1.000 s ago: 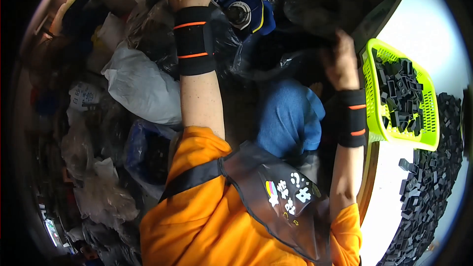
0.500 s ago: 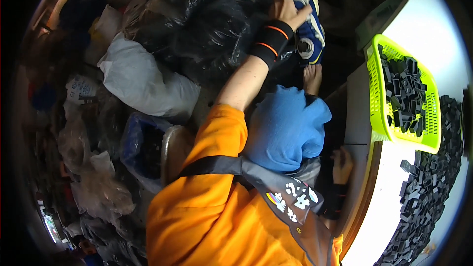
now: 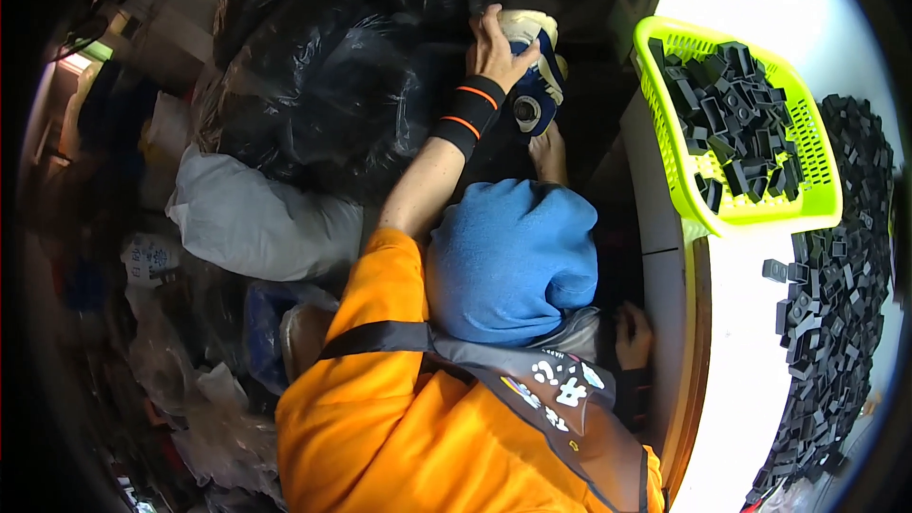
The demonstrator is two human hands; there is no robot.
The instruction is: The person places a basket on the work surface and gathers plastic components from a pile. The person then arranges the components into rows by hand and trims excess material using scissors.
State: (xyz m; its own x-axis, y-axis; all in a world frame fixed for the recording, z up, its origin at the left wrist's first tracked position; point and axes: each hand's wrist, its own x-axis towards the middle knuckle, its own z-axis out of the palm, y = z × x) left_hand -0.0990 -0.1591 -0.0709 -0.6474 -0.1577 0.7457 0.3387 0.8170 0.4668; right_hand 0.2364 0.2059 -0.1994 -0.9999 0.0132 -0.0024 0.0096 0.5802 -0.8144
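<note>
While the blue-and-white shoe [image 3: 541, 76] is clamped by the fingers of the left hand [image 3: 492, 59] at the bare foot's [image 3: 548, 154] far end, lightness and a soft upper are expected, its stiffer sole being best gripped, and whether the right hand [image 3: 634, 335] is closed cannot be told.

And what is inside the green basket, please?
A heap of small black parts lies in the basket, with some bare bottom showing. The lowest parts and the bottom beneath them are covered.

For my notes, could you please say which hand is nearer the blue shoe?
Left: the left hand holds the shoe; the right hand is well apart, beside the white panel.
</note>
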